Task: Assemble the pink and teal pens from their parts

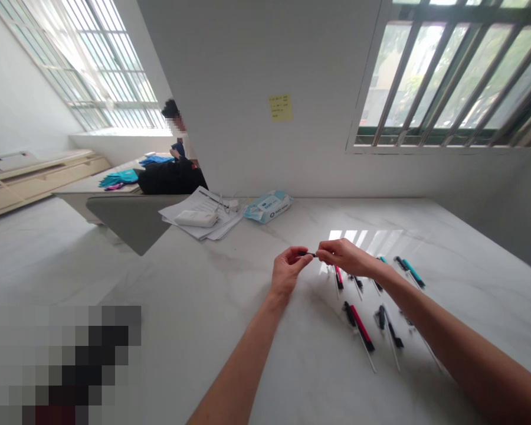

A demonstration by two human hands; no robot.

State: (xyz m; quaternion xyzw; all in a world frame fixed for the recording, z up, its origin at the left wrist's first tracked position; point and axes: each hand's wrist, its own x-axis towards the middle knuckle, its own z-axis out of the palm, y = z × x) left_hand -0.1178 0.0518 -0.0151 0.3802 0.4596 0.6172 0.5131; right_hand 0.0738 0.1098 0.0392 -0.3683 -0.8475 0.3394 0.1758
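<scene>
Above the white marbled table [230, 283], my two hands meet at a small, slim black pen part [307, 254]. The fingers of my left hand [287, 273] are closed on it from the left. My right hand [341, 254] pinches its right end; whatever else sits inside those fingertips is hidden. Below my right hand and forearm lie several sets of pen pieces: a red barrel [361, 326], a black cap-like piece [349, 313], thin white rods [366, 350] and a teal barrel [413, 273]. My right arm covers some of the pieces.
At the table's back edge lie a wipes packet [269, 206] and papers [223, 224] with a white power strip-like block [196, 219] on top. A yellow note [280, 108] is stuck on the wall. Far left, a person [183, 144] sits by another table with teal cloth [119, 178].
</scene>
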